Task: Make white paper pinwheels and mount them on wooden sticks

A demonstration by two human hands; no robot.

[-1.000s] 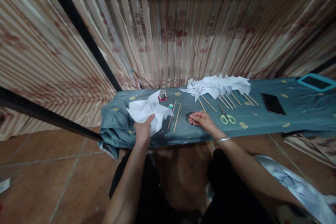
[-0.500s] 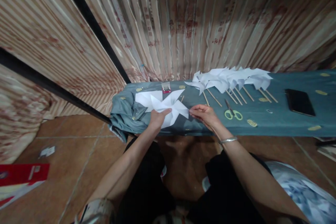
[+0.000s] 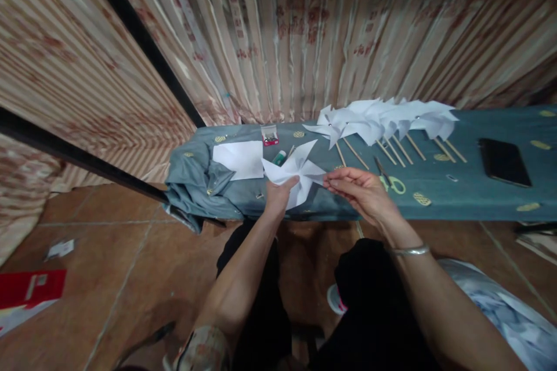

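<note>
A white paper pinwheel (image 3: 300, 169) is held above the front of the cloth-covered bench. My left hand (image 3: 278, 196) grips it, thumb pressed on its middle and fingers hidden beneath. My right hand (image 3: 354, 190) pinches the tip of its right blade between thumb and fingers. Behind the pinwheel lie a small green tube (image 3: 279, 157) and the end of a thin stick. White paper sheets (image 3: 239, 159) lie to the left. A small red and clear pack (image 3: 269, 135) sits farther back. Green-handled scissors (image 3: 391, 182) rest just beyond my right hand, which partly covers them.
Several finished pinwheels on wooden sticks (image 3: 376, 120) overlap along the bench's back edge. A black phone or tablet (image 3: 505, 161) lies at the right. The blue-green cloth (image 3: 461, 197) is bunched at the left end. A curtain hangs behind, and black poles (image 3: 143, 49) slant across the left.
Both hands have moved right with the pinwheel, clearing the paper sheets and exposing the green tube. The camera view has shifted slightly. My right hand now covers part of the scissors.
</note>
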